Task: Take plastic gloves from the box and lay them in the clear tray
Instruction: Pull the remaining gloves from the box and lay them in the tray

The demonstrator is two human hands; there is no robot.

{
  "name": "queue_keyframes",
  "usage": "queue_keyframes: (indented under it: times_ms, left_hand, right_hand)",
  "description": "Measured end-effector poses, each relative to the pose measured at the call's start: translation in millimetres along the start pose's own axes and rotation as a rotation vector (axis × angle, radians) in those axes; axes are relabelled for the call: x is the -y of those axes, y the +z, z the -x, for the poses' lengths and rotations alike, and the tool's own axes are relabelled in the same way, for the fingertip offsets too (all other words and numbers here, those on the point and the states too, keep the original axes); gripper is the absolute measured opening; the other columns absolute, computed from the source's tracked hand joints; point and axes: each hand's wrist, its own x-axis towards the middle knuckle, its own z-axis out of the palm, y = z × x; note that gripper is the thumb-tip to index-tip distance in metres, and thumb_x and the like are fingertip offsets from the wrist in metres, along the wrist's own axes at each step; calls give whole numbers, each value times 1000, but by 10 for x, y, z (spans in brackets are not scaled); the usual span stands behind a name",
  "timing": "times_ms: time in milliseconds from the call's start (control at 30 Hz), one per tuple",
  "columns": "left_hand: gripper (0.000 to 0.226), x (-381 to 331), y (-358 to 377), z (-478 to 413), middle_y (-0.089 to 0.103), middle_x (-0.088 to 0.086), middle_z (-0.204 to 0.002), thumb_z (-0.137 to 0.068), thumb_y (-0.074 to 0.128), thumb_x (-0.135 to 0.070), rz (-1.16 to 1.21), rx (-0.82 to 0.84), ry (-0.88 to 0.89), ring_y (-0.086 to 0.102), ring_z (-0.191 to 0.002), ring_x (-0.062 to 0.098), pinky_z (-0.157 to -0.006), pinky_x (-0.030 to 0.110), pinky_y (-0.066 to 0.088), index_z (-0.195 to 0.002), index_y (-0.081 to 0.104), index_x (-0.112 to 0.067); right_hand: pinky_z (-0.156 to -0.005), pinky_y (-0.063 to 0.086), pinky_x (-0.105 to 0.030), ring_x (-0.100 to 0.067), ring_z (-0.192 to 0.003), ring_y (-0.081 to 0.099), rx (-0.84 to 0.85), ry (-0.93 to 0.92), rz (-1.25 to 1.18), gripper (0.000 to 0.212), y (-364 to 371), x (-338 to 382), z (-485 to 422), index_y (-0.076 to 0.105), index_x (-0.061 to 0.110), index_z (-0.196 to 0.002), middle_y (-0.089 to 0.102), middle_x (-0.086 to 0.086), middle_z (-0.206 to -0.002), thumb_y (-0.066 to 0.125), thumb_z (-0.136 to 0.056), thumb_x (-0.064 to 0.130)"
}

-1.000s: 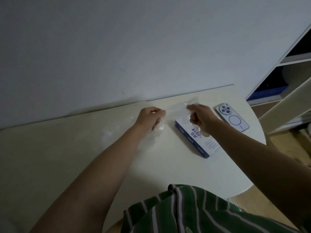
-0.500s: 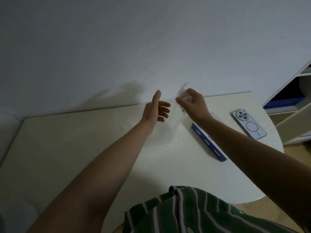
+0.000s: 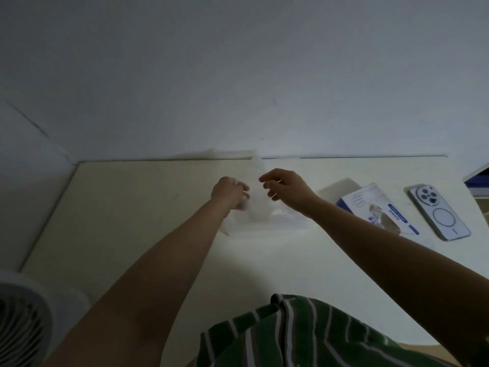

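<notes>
- While both hands hang over the middle of the table (image 3: 158, 207), a plastic glove (image 3: 258, 205) is spread between them at centre frame. Its top edge stands up against the wall line, and the lower part trails towards the table.
- Right hand (image 3: 287, 188): the grip is a thumb-and-forefinger pinch on the upper edge of the film, with the other fingers loosely curled.
- Left hand (image 3: 228, 190): fingers are curled onto the film's left side. It reads as grasping the glove, though blur smears the fingertips and film drapes over them.
- Box (image 3: 370, 205): blue and white, lying on the table to the right of the hands, apart from the glove. A phone (image 3: 439, 210) lies further right, and a fan (image 3: 23, 327) sits in the lower left corner.
- Clear tray: cannot be picked out with certainty. A faint glassy outline on the table just below the hands may be the tray or only hanging film.
- Handling, as a judgement: the film is near weightless, limp and clingy, and it looks prone to folding on itself or drifting. It will be slippery under fingertips and may tear if yanked.
- Best hold: two pinches set apart on the edge to keep it flat, lowered gently.
</notes>
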Motion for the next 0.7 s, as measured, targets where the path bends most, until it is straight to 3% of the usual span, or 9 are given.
queue_keyframes:
  times_ms: [100, 200, 267, 333, 367, 433, 533, 633, 700]
  left_hand:
    - [20, 30, 5, -54, 70, 12, -103, -95, 47, -8, -354, -32, 107, 67, -97, 30, -88, 37, 54, -100, 67, -9]
    - [35, 2, 60, -38, 55, 14, -119, -88, 54, -2, -699, -249, 330, 56, -107, 30, -84, 31, 46, -123, 53, -7]
    - [43, -58, 83, -20, 52, 11, -115, -80, 60, 2, -783, -430, 603, 52, -103, 27, -83, 32, 44, -120, 54, -10]
    - [32, -148, 145, 9, 56, 8, -105, -77, 61, -1, -791, -417, 788, 54, -94, 25, -78, 34, 45, -108, 60, -12]
    - [24, -200, 187, 37, 58, 7, -101, -80, 60, -6, -777, -336, 773, 56, -91, 24, -75, 34, 46, -103, 62, -13]
    - [18, -223, 306, 10, 62, 9, -100, -86, 58, -16, -837, -126, 563, 61, -90, 27, -73, 34, 47, -103, 63, -11]
    - [40, -18, 391, -158, 62, 13, -112, -91, 53, -27, -916, 171, 188, 64, -98, 31, -74, 32, 49, -125, 54, -7]
    - [74, 242, 322, -299, 43, 20, -134, -84, 68, -24, -792, 177, -2, 55, -114, 36, -79, 36, 54, -144, 26, -14]
    - [87, 309, 309, -347, 34, 19, -135, -76, 77, -19, -702, 183, -51, 52, -114, 38, -80, 40, 56, -143, 22, -21]
  right_hand:
    - [-73, 55, -28, -17, -80, 63, 88, 121, 104, 30, 71, -134, -122, 60, 12, -124, 64, -7, -99, 54, -94, 8]
    - [-88, 56, -36, -23, -93, 64, 193, 193, 208, 48, 165, -268, -196, 48, 12, -139, 63, -10, -110, 60, -93, 10]
    - [-95, 53, -39, -27, -106, 62, 198, 214, 257, 59, 216, -330, -263, 39, 14, -147, 57, -15, -128, 62, -92, 12]
    - [-91, 55, -40, -29, -109, 61, 205, 225, 296, 62, 272, -382, -324, 37, 14, -147, 49, -17, -135, 62, -91, 11]
    - [-86, 58, -40, -29, -104, 62, 215, 229, 305, 61, 301, -410, -348, 39, 13, -146, 47, -18, -136, 63, -90, 10]
    - [-77, 61, -39, -29, -99, 63, 241, 265, 269, 61, 344, -463, -373, 41, 15, -144, 43, -18, -135, 64, -88, 5]
    - [-82, 59, -42, -33, -108, 56, 258, 340, 270, 73, 334, -547, -403, 35, 22, -148, 34, -14, -137, 65, -84, 3]
    - [-88, 56, -43, -34, -112, 51, 259, 378, 322, 78, 250, -614, -445, 32, 29, -147, 35, -14, -133, 67, -80, 9]
    - [-89, 53, -38, -35, -118, 45, 273, 393, 392, 81, 205, -640, -473, 27, 33, -149, 30, -15, -137, 69, -81, 13]
